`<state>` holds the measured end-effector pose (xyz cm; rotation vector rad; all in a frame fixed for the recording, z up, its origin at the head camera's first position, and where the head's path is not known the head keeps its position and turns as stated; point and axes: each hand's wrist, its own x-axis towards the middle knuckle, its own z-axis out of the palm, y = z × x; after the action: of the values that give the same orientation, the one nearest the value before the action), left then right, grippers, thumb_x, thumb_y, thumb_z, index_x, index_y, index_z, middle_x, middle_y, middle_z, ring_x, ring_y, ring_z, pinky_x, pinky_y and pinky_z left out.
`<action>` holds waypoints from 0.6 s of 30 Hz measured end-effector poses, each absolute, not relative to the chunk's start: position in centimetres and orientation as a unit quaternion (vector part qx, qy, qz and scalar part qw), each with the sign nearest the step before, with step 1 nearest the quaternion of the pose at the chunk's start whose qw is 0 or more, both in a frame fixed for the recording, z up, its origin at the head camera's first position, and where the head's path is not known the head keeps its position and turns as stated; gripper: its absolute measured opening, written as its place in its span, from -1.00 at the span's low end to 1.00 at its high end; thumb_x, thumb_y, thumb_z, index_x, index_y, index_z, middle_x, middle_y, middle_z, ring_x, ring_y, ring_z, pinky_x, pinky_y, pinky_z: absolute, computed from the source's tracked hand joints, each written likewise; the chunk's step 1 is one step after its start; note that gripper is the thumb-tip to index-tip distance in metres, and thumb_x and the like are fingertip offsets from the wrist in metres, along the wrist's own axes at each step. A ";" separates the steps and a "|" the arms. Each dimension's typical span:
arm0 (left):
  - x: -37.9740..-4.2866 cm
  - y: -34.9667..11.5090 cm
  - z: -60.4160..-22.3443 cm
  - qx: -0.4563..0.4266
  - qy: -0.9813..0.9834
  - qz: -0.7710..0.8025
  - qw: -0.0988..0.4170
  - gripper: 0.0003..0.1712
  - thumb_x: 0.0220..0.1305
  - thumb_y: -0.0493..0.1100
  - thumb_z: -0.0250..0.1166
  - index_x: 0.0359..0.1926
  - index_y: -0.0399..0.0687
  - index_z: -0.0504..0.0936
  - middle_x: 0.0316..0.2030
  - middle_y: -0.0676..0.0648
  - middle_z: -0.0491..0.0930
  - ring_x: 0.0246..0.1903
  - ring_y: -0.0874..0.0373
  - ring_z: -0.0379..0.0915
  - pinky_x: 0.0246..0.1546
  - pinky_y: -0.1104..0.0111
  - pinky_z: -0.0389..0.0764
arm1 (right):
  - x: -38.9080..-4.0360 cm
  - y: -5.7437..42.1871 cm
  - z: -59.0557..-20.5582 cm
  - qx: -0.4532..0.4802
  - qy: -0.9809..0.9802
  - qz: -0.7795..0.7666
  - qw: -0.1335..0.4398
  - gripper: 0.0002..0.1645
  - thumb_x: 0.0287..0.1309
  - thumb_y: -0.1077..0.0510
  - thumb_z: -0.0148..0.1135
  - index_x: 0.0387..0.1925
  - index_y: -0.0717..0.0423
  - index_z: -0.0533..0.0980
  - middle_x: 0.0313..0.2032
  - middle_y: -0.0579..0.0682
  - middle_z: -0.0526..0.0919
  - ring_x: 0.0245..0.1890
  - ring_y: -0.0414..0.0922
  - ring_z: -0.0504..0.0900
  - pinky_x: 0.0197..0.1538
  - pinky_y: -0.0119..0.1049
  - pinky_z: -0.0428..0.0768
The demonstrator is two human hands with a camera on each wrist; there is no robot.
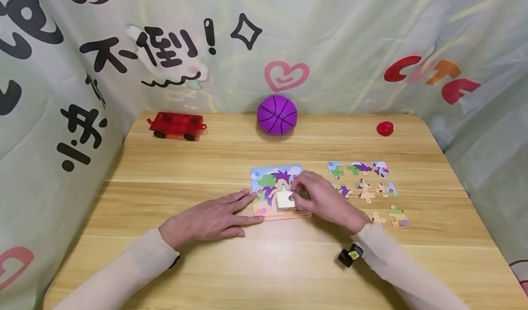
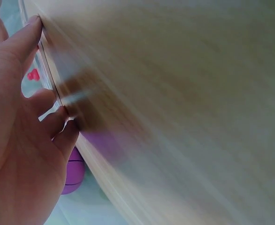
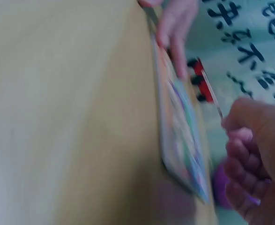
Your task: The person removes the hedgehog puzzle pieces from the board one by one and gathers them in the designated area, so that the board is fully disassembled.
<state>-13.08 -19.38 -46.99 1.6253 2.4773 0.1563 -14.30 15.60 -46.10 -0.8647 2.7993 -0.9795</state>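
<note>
A puzzle board (image 1: 264, 213) printed with a purple-haired cartoon animal lies at the middle of the table. My left hand (image 1: 214, 216) rests beside it with fingers spread, the fingertips touching its left edge. Above the board my right hand (image 1: 319, 197) pinches a puzzle piece (image 1: 284, 201) between thumb and fingers, its pale side facing the head camera. Seen edge-on in the right wrist view, the puzzle piece (image 3: 211, 91) is thin and stands clear of the board (image 3: 179, 126). Part of the board's right side is hidden behind the right hand.
Loose puzzle pieces (image 1: 365, 190) lie in rough rows right of the board, some partly covered by my right hand. Along the back stand a red toy wagon (image 1: 176, 125), a purple ball (image 1: 277, 115) and a small red object (image 1: 385, 128). A printed curtain (image 1: 330, 35) surrounds the table.
</note>
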 end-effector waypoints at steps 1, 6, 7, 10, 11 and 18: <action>-13.1 -19.4 -47.0 0.546 0.832 0.053 0.088 -0.38 0.71 0.21 0.09 0.67 0.38 0.35 0.71 -0.30 0.12 0.70 -0.27 0.05 0.64 -0.01 0.31 | -14.3 16.4 -45.9 -0.286 0.905 -0.314 0.020 -0.85 0.36 0.22 0.46 -0.09 0.04 0.66 -0.16 -0.16 0.68 -0.13 -0.22 0.65 0.01 -0.28 0.76; -13.0 -19.3 -46.9 0.545 0.832 0.054 0.090 -0.38 0.71 0.20 0.10 0.66 0.36 0.36 0.70 -0.31 0.13 0.70 -0.28 0.05 0.64 -0.02 0.31 | -14.0 21.0 -44.8 -0.288 0.911 -0.297 -0.004 -0.82 0.35 0.23 0.50 -0.07 0.05 0.67 -0.14 -0.18 0.71 -0.12 -0.25 0.66 -0.01 -0.23 0.77; -13.0 -19.3 -46.9 0.546 0.832 0.053 0.090 -0.38 0.71 0.20 0.10 0.66 0.36 0.36 0.70 -0.31 0.13 0.70 -0.28 0.05 0.64 -0.01 0.31 | -13.8 21.9 -44.7 -0.285 0.912 -0.295 -0.007 -0.82 0.35 0.23 0.50 -0.08 0.04 0.67 -0.14 -0.19 0.71 -0.12 -0.26 0.66 -0.03 -0.23 0.77; -13.0 -19.3 -46.8 0.547 0.831 0.049 0.088 -0.37 0.70 0.20 0.10 0.67 0.36 0.36 0.70 -0.31 0.14 0.70 -0.27 0.06 0.64 -0.01 0.31 | -13.3 24.2 -44.4 -0.281 0.916 -0.287 -0.019 -0.79 0.32 0.27 0.52 -0.11 -0.03 0.65 -0.18 -0.25 0.68 -0.17 -0.29 0.64 -0.10 -0.24 0.76; -13.0 -19.3 -46.8 0.546 0.832 0.048 0.088 -0.37 0.70 0.20 0.10 0.67 0.36 0.35 0.70 -0.31 0.14 0.70 -0.27 0.06 0.64 -0.01 0.31 | -13.1 24.9 -44.4 -0.281 0.917 -0.283 -0.024 -0.77 0.31 0.27 0.53 -0.13 -0.05 0.65 -0.19 -0.28 0.66 -0.18 -0.29 0.64 -0.12 -0.25 0.75; -12.9 -19.1 -46.8 0.541 0.834 0.043 0.094 -0.37 0.72 0.22 0.07 0.68 0.39 0.31 0.71 -0.28 0.11 0.71 -0.26 0.04 0.65 0.00 0.29 | -11.5 28.1 -45.2 -0.270 0.923 -0.271 -0.027 -0.72 0.25 0.31 0.56 -0.16 -0.07 0.64 -0.20 -0.31 0.67 -0.23 -0.31 0.60 -0.16 -0.36 0.70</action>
<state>-12.94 -19.15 -46.76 1.6059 2.4755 0.1287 -11.52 28.10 -45.19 -0.8638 2.9521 -0.8678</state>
